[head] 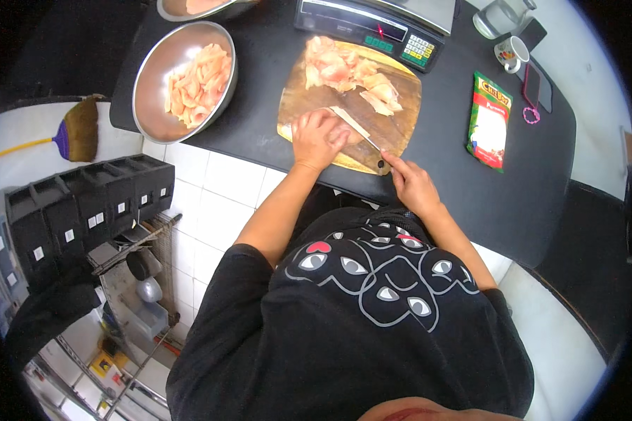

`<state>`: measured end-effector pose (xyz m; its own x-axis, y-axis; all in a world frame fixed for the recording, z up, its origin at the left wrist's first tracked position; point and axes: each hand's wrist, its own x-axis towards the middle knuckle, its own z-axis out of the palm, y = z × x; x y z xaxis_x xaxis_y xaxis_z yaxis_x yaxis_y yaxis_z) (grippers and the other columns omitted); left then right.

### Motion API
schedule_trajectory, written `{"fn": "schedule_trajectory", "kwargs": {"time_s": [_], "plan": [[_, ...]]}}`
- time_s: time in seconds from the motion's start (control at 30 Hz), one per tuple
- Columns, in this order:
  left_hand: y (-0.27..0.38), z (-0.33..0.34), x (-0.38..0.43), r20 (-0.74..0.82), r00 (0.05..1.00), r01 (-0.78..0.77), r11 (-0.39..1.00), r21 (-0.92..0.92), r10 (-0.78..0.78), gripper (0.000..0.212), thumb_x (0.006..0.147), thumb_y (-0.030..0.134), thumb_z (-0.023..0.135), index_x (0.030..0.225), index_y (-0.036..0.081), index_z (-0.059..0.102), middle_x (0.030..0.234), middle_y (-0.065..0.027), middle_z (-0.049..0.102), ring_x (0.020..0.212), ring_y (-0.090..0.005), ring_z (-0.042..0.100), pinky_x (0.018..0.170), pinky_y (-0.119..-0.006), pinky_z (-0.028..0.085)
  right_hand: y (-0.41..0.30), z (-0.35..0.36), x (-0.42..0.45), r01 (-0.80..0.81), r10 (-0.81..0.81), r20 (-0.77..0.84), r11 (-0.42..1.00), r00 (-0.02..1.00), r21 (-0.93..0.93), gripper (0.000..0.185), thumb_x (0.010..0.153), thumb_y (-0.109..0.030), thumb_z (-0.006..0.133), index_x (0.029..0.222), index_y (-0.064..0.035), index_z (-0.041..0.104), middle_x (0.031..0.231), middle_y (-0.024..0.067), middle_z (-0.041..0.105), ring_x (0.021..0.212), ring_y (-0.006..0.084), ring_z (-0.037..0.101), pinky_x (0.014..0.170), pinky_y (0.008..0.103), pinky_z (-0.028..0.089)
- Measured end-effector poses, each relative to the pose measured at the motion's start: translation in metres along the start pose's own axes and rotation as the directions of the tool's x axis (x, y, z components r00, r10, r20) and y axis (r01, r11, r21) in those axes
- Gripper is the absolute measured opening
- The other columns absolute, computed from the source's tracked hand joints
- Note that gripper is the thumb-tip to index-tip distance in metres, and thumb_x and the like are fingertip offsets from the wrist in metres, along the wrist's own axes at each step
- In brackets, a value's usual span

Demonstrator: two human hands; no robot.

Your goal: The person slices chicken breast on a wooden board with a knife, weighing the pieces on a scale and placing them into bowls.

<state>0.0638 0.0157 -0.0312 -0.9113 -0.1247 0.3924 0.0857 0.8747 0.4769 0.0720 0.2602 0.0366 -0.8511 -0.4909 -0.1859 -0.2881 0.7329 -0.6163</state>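
On a wooden cutting board, my left hand presses down on a piece of raw chicken. My right hand grips a knife near the board's hole; its blade lies along the piece, and a pale strip of meat rests beside or on the blade. More raw chicken pieces lie at the far side of the board. To the left stands a steel bowl holding cut strips of raw chicken.
A price scale stands behind the board. Rightward lie a green and red food packet, a mug, a glass jug and a phone. A second steel bowl is at the far left edge.
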Motion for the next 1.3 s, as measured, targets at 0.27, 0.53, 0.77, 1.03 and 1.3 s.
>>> {"fn": "schedule_trajectory", "kwargs": {"time_s": [0.27,0.53,0.77,1.03,1.3], "plan": [[0.002,0.000,0.002,0.037,0.999,0.011,1.000,-0.005,-0.011,0.027,0.066,0.034,0.075,0.086,0.017,0.068,0.102,-0.0015,0.059,0.101,-0.0248,0.054,0.087,-0.043,0.040,-0.006,0.015,0.032,0.031,-0.030,-0.039,0.999,0.999,0.040,0.047,0.087,-0.010,0.057,0.130,-0.0295,0.054,0.098,0.0186,0.066,0.088,0.0404,0.064,0.075,0.0478,0.052],[-0.001,0.001,0.000,0.004,1.000,0.029,0.999,-0.013,-0.029,0.029,0.065,0.034,0.077,0.086,0.016,0.068,0.101,-0.0023,0.059,0.100,-0.0259,0.055,0.089,-0.043,0.041,-0.007,-0.003,0.017,-0.059,0.055,0.067,0.997,0.996,0.055,0.044,0.089,-0.006,0.056,0.130,-0.0238,0.056,0.105,0.0210,0.065,0.091,0.0405,0.064,0.078,0.0430,0.053],[0.001,0.000,0.002,0.036,0.999,0.015,1.000,0.004,-0.015,0.026,0.066,0.034,0.076,0.084,0.017,0.067,0.102,-0.0024,0.059,0.101,-0.0257,0.054,0.088,-0.044,0.041,-0.009,0.027,0.062,0.053,-0.050,-0.038,0.995,0.998,0.082,0.042,0.088,-0.014,0.055,0.127,-0.0271,0.056,0.095,0.0190,0.067,0.086,0.0409,0.064,0.077,0.0489,0.051],[0.001,0.001,-0.001,0.023,0.996,0.084,0.996,0.035,-0.085,0.027,0.066,0.034,0.076,0.087,0.018,0.069,0.102,-0.0017,0.058,0.103,-0.0242,0.053,0.090,-0.043,0.040,0.027,-0.002,-0.013,0.011,-0.012,0.027,0.999,1.000,0.040,0.045,0.090,-0.012,0.055,0.132,-0.0285,0.053,0.093,0.0209,0.064,0.082,0.0409,0.062,0.073,0.0490,0.050],[-0.001,0.001,0.000,0.027,0.999,0.035,0.999,0.023,-0.035,0.027,0.065,0.033,0.077,0.086,0.018,0.068,0.103,-0.0025,0.058,0.104,-0.0245,0.052,0.091,-0.043,0.039,0.042,-0.012,-0.044,-0.076,0.077,-0.007,0.997,0.997,0.026,0.044,0.090,-0.006,0.057,0.131,-0.0206,0.056,0.101,0.0198,0.066,0.079,0.0352,0.064,0.073,0.0383,0.051]]}}
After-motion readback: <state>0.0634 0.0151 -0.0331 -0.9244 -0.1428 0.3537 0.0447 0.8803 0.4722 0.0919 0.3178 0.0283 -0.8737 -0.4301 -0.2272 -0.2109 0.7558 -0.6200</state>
